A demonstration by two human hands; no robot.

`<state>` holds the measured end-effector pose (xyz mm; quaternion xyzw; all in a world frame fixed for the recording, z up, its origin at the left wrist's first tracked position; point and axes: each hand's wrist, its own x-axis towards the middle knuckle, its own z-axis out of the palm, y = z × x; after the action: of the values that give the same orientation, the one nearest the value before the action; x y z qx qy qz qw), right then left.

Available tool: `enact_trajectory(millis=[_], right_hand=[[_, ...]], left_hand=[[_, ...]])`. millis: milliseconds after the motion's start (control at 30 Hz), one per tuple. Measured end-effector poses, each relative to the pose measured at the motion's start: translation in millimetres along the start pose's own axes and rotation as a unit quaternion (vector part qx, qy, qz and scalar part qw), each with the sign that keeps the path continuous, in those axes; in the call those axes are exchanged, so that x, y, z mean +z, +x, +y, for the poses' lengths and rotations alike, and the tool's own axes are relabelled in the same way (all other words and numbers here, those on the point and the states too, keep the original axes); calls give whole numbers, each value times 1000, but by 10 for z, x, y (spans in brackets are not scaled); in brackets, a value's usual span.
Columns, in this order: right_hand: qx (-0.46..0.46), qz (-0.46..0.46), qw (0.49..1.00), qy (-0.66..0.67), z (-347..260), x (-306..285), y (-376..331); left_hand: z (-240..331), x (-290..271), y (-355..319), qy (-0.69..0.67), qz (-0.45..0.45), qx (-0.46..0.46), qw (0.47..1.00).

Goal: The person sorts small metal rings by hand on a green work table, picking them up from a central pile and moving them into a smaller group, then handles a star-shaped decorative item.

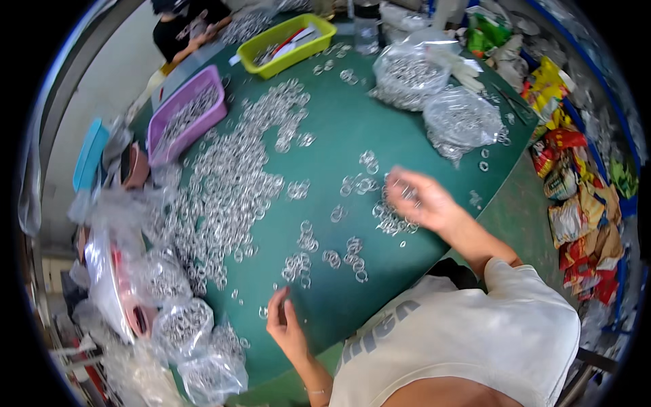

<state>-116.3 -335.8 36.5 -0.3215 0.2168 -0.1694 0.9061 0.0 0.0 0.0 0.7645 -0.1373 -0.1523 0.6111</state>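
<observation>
Many small silvery metal rings [224,183] lie spread over the green tabletop [325,129]. My right hand [424,202] is cupped, fingers curled, with several rings showing in its palm; motion blurs it a little. Just below it on the table is a loose heap of rings [392,222]. My left hand [288,331] hovers at the near table edge, its thumb and forefinger apart, and nothing shows between them. A few rings [263,312] lie beside its fingertips. Small groups of rings [296,266] sit between the two hands.
Clear bags of rings [463,119] stand at the far right, others [183,325] at the near left. A purple basin [215,102] and a yellow-green basin [325,30] hold more. Another person [186,34] works at the far left. Colourful packets [569,217] line the right side.
</observation>
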Motion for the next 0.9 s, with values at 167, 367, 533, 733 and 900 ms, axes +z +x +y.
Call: enact_trajectory(millis=[167,367,533,733,900], right_hand=[[-420,262,731,-469,-1142,-258,-71],[-384,251,489,-742,-1123,-796,5],[-377,56,569,-729,-462,-251,-114],[-108,-56,506,-854,212,-380,-221],[-234,-63,626,-741,654,-409,-271]], left_hand=[[-69,238,-45,-25,3,-36,999],[17,309,56,299,12,139,944],[59,598,106,389,-52,135,910],[235,1310,-23,487,-230,182,823],[-81,1360,34,375,-159,262,875]])
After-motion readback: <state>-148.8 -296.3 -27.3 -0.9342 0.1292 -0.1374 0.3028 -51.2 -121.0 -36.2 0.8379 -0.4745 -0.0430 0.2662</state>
